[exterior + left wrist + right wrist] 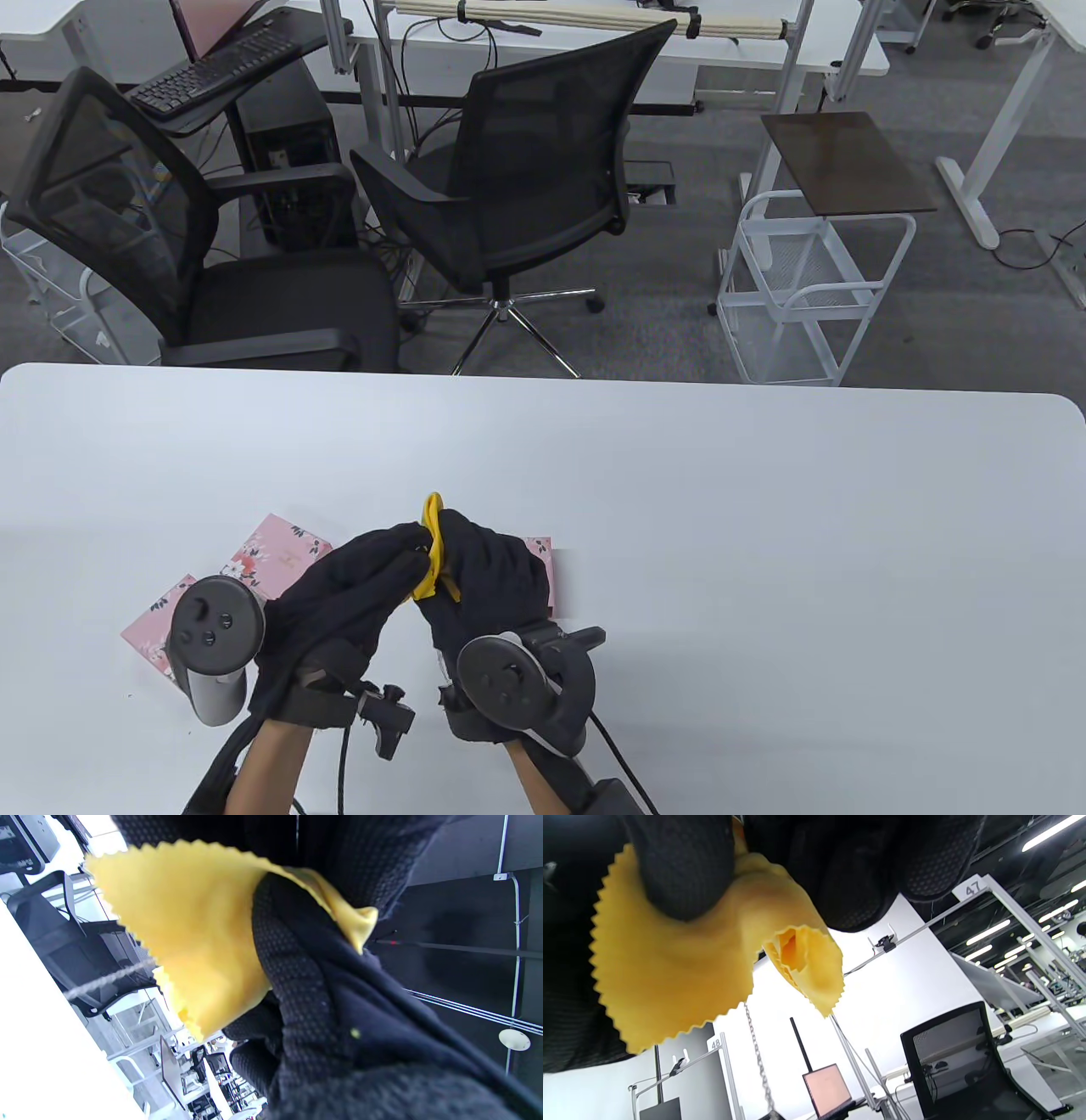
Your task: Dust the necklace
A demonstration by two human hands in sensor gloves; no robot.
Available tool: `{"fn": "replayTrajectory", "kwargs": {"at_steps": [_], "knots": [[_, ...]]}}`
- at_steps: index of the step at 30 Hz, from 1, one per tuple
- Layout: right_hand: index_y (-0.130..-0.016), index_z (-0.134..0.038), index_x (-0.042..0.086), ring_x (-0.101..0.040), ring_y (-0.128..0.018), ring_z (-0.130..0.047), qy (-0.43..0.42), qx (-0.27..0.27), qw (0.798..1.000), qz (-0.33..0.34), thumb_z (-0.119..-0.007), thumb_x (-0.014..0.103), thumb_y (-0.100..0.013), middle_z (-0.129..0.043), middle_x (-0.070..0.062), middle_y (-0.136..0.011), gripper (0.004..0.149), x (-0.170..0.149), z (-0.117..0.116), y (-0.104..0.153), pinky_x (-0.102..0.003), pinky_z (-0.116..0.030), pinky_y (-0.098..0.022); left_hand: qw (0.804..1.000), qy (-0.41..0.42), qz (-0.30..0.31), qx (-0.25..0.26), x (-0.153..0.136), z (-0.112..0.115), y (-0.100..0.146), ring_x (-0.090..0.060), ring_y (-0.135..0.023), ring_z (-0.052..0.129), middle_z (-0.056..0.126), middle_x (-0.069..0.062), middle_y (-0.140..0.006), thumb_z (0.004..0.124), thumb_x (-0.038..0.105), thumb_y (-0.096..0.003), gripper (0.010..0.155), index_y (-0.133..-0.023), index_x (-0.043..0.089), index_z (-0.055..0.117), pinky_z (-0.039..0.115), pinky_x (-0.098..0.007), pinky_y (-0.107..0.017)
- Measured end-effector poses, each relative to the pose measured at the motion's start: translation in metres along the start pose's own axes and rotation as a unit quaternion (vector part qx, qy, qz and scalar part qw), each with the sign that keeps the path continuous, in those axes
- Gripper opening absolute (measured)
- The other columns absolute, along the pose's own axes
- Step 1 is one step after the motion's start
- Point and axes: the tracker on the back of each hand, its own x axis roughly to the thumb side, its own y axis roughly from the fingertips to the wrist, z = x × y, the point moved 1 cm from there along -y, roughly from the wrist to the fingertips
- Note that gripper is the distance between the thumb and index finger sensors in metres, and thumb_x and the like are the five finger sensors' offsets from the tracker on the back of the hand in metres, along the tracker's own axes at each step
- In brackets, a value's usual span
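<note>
Two gloved hands meet above the near side of the white table (764,509). We see our right hand (488,577) pinching a yellow cloth (434,548) — soft, with zigzag-cut edges — while our left hand (339,594) presses fingers against it. A thin silver chain necklace (757,1056) hangs from the cloth. Beneath lie pink floral boxes (280,556), rectangular; we cannot tell their contents.
</note>
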Motion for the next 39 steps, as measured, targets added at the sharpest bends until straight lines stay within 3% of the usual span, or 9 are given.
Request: {"fn": "replayTrajectory", "kwargs": {"at_steps": [5,13,22,27,33,39], "knots": [[-0.099,-0.074,0.011,-0.039,-0.068,-0.09,-0.014,0.005,1.0,-0.007,-0.084,0.04,-0.058,-0.087,-0.016,-0.085,0.052,-0.002,-0.001,0.0,-0.06,-0.069,-0.063,0.999,-0.036,0.017,0.019,0.005,0.003,0.003,-0.03,-0.089,0.084,0.091,-0.006,-0.096,0.091,0.046,-0.0567,0.037,-0.09,0.029,0.091,0.077,-0.049,-0.063],[-0.1,-0.072,0.011,-0.044,-0.075,-0.088,-0.028,0.017,0.999,-0.01,-0.08,0.037,-0.062,-0.083,-0.02,-0.093,0.047,0.0,-0.002,0.0,-0.063,-0.067,-0.064,0.997,-0.058,0.027,0.046,0.011,0.003,0.007,-0.031,-0.089,0.082,0.091,-0.007,-0.096,0.091,0.045,-0.0559,0.036,-0.088,0.029,0.092,0.076,-0.048,-0.063],[-0.097,-0.073,0.01,-0.043,-0.072,-0.089,-0.047,0.041,0.998,-0.018,-0.078,0.035,-0.064,-0.085,-0.02,-0.09,0.042,-0.004,-0.006,-0.001,-0.062,-0.068,-0.063,0.996,-0.066,0.024,0.051,0.009,0.003,0.007,-0.032,-0.091,0.078,0.085,-0.007,-0.099,0.09,0.045,-0.0559,0.036,-0.088,0.029,0.093,0.074,-0.049,-0.065],[-0.1,-0.066,0.009,-0.044,-0.076,-0.085,-0.066,0.059,0.996,-0.001,-0.073,0.034,-0.066,-0.078,-0.021,-0.095,0.043,-0.004,-0.012,-0.001,-0.063,-0.066,-0.065,0.996,-0.064,0.033,0.056,0.01,0.001,0.006,-0.031,-0.092,0.078,0.085,-0.005,-0.098,0.091,0.044,-0.0545,0.036,-0.087,0.03,0.094,0.074,-0.049,-0.065],[-0.1,-0.068,0.008,-0.034,-0.063,-0.093,-0.063,0.045,0.997,0.018,-0.076,0.031,-0.064,-0.087,-0.019,-0.084,0.043,-0.001,-0.009,-0.001,-0.057,-0.074,-0.06,0.996,-0.055,0.041,0.065,0.011,-0.003,0.007,-0.03,-0.091,0.08,0.087,-0.002,-0.096,0.091,0.043,-0.0537,0.035,-0.086,0.03,0.094,0.074,-0.049,-0.065],[-0.1,-0.072,0.008,-0.035,-0.063,-0.094,-0.063,0.071,0.995,0.021,-0.078,0.029,-0.063,-0.089,-0.019,-0.083,0.043,-0.001,-0.01,-0.002,-0.058,-0.073,-0.06,0.994,-0.059,0.047,0.073,0.012,-0.006,0.007,-0.029,-0.09,0.081,0.088,-0.001,-0.095,0.091,0.044,-0.0536,0.035,-0.086,0.031,0.094,0.075,-0.047,-0.064]]}}
